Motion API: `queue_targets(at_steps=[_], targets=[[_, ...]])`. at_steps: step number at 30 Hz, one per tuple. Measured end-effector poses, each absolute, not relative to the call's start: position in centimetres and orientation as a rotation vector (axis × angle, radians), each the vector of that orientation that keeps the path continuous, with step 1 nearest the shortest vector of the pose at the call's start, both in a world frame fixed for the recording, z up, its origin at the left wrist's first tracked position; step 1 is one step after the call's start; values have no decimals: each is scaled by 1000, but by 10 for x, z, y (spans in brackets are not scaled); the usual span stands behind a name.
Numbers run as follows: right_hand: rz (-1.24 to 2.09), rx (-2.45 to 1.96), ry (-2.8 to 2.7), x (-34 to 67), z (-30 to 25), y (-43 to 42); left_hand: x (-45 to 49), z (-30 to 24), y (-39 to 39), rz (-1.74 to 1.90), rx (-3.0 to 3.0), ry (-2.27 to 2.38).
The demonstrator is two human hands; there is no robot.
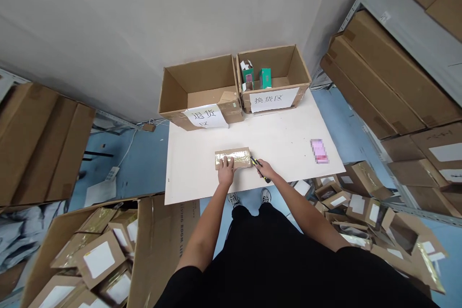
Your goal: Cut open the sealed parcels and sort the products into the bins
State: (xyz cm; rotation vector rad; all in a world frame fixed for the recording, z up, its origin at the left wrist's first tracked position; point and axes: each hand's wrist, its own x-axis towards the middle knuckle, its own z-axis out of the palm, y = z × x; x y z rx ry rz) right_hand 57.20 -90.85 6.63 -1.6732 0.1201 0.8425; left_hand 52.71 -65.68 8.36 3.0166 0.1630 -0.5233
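A small cardboard box [242,153] with shiny tape along its top lies near the front edge of the white table. My left hand [226,171] holds it by the near side, fingertips on the taped top and the thumb towards the front edge. In my right hand [265,169] is a black and yellow utility knife [256,161], gripped by the handle. Its front end is at the box's right end; whether the blade touches the tape is too small to tell.
Two open cartons with paper signs, the left [176,118] and the right [305,82], stand at the table's back; green boxes [265,78] sit in the right one. A pixelated pink item [319,151] lies right. Parcels fill a large carton [155,245]; opened boxes [364,202] litter the floor.
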Motion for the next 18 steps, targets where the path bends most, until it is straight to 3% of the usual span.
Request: queue_targets(at_steps=[3, 8, 18], targets=[[883, -1687, 138, 563, 68, -920, 528, 90, -658, -503, 3006, 169], [646, -1676, 445, 554, 66, -887, 550, 110, -640, -454, 2910, 201], [464, -2234, 536, 627, 76, -812, 535, 109, -612, -509, 3006, 211]])
